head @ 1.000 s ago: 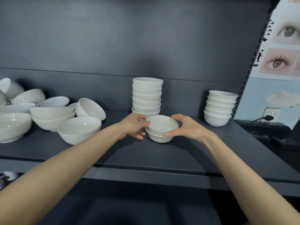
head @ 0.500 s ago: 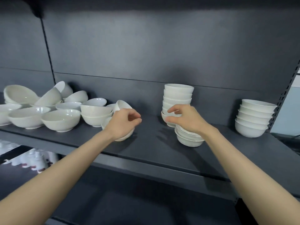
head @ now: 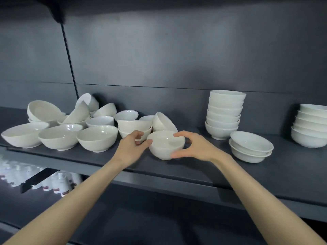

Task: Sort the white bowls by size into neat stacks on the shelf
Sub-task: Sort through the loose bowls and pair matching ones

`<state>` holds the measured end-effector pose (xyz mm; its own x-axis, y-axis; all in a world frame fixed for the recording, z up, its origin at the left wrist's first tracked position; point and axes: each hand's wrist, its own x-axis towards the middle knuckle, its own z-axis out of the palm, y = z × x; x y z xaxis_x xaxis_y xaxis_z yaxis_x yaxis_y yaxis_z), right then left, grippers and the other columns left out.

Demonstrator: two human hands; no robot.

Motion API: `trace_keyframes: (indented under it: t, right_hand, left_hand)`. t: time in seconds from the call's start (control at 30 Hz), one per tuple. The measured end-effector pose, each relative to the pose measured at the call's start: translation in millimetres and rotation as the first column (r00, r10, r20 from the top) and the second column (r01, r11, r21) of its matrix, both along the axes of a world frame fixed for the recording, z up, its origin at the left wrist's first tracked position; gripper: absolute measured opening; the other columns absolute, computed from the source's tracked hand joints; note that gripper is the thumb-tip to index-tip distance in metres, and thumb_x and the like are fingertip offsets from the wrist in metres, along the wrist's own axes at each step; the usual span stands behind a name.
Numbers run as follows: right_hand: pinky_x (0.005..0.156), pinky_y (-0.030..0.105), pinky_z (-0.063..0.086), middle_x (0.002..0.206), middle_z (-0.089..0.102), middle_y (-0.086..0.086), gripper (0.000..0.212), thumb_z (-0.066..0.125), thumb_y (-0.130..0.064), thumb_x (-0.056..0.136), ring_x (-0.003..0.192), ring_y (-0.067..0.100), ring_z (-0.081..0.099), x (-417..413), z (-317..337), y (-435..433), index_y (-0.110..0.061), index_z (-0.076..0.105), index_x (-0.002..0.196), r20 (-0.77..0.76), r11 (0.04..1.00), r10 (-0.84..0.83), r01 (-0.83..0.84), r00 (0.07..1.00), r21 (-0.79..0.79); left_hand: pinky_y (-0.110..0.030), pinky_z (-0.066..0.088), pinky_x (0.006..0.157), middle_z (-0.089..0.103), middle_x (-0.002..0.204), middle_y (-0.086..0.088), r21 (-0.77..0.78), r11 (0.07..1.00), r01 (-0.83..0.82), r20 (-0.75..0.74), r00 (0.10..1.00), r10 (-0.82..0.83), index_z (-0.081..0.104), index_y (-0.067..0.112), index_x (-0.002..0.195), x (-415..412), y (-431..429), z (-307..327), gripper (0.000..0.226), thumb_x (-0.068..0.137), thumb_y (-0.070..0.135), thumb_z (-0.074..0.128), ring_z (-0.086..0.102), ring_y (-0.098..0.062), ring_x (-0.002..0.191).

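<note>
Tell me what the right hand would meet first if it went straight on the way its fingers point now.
The right hand points left at the front bowl; its fingers seem to touch it, so the bowl comes first, though depth is unclear.

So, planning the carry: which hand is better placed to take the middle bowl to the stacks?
Right, probably. The right hand curls thumb and fingers round the bowl, and the sorted stacks stand on its side; the left hand only meets the bowl's opposite edge.
</note>
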<state>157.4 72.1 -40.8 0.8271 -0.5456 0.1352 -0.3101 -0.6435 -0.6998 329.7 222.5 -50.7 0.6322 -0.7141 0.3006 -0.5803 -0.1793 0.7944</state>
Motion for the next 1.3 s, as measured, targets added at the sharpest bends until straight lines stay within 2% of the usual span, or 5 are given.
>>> trace_keyframes:
  t: [0.3,0.53,0.87,1.13,1.3]
  right_hand:
    - [0.069,0.028,0.043,0.077,0.068,0.007,0.035,0.090,-0.037,0.050,0.069,0.011,0.057,2.8,-16.8,15.7,-0.016,0.066,0.064,0.245,0.973,-0.232,0.222,0.941,0.069]
    - [0.054,0.015,0.039,0.067,0.060,0.001,0.032,0.090,-0.030,0.059,0.061,0.011,0.050,-28.3,2.6,13.7,-0.012,0.066,0.069,0.331,0.881,-0.467,0.462,0.820,0.100]
    - [0.061,0.024,0.044,0.077,0.068,0.018,0.037,0.090,-0.032,0.057,0.061,0.013,0.054,-27.9,9.8,-6.6,-0.009,0.066,0.071,0.356,0.857,-0.510,0.498,0.783,0.134]
    - [0.054,0.012,0.041,0.068,0.065,0.006,0.034,0.090,-0.025,0.060,0.059,0.010,0.055,-22.5,12.3,-22.9,-0.005,0.064,0.069,0.450,0.865,-0.498,0.464,0.741,0.194]
    - [0.058,0.012,0.044,0.069,0.067,-0.002,0.030,0.088,-0.026,0.061,0.064,0.009,0.059,-20.1,17.6,-27.3,-0.009,0.065,0.069,0.502,0.868,-0.493,0.441,0.711,0.229]
  left_hand:
    - [-0.014,0.045,0.078,0.066,0.102,0.003,-0.099,0.968,0.231,-0.036,0.971,-0.236,0.061,0.013,0.110,16.5,-22.3,-4.6,0.024,0.094,0.031,0.057,0.062,-0.012,0.093]
    - [-0.037,0.040,0.100,0.031,0.147,-0.009,0.039,0.975,0.220,0.392,0.894,-0.217,0.039,0.014,0.142,22.6,-60.6,4.4,0.051,0.095,0.021,0.056,0.054,-0.031,0.113]
    - [-0.030,0.036,0.065,0.006,0.156,-0.020,0.331,0.942,-0.055,0.732,0.645,-0.220,0.040,0.010,0.132,23.1,-90.2,9.7,0.038,0.096,0.012,0.052,0.060,-0.037,0.096]
    - [-0.035,0.052,0.073,0.018,0.152,-0.022,0.254,0.966,0.046,0.685,0.697,-0.213,0.050,0.013,0.107,34.1,-99.7,-3.9,0.023,0.088,0.003,0.059,0.064,-0.033,0.084]
    - [-0.024,0.036,0.097,0.056,0.125,-0.018,0.091,0.947,0.308,0.554,0.775,-0.305,0.055,0.008,0.095,34.0,-92.8,-11.4,0.006,0.094,0.014,0.057,0.045,-0.026,0.124]
